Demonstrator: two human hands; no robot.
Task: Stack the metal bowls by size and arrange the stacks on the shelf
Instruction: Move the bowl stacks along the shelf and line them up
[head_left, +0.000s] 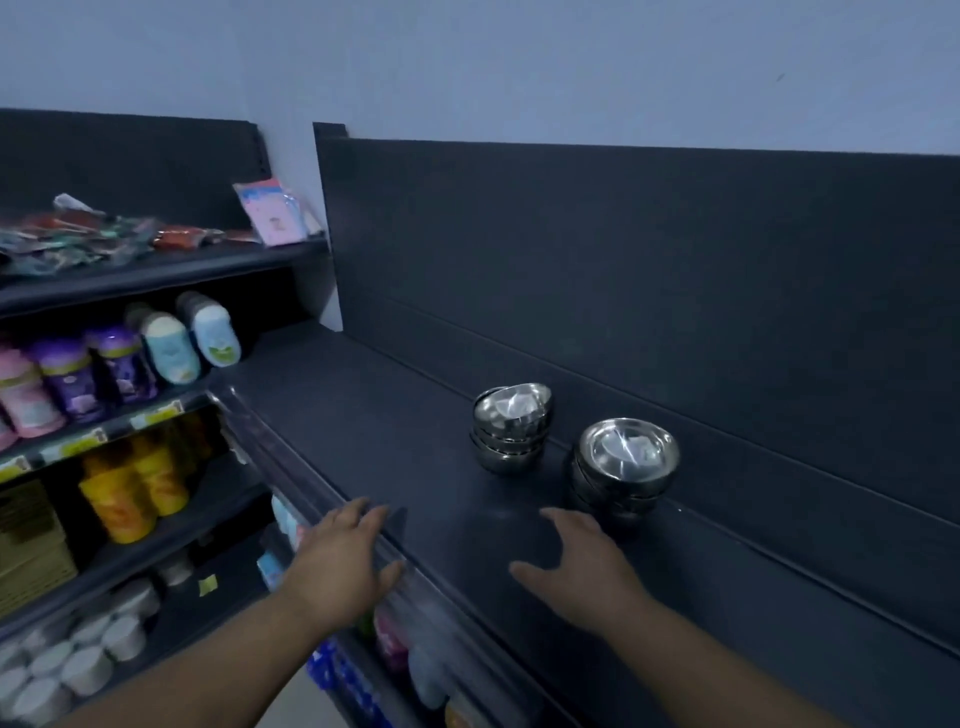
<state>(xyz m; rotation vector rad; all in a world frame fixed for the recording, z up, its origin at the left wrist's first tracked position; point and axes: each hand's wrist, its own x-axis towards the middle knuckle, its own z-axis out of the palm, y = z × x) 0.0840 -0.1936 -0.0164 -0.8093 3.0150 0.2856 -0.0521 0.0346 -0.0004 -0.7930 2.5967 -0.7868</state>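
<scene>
The shelf (363, 415) and its back panel (623, 260) are plain charcoal. The bowls (511, 431) are shiny silver, with a white patch inside each top one. The wall (467, 62) is pale blue-grey. To the left are purple bottles (67, 379), pale blue bottles (208, 332), yellow-orange bottles (119, 499), a pink packet (270, 213), white tubs (88, 665) and yellow tags (156, 415).

No writing can be read anywhere: the yellow price tags (156, 414) and the bottle labels (70, 382) on the left-hand shelves are too blurred.
</scene>
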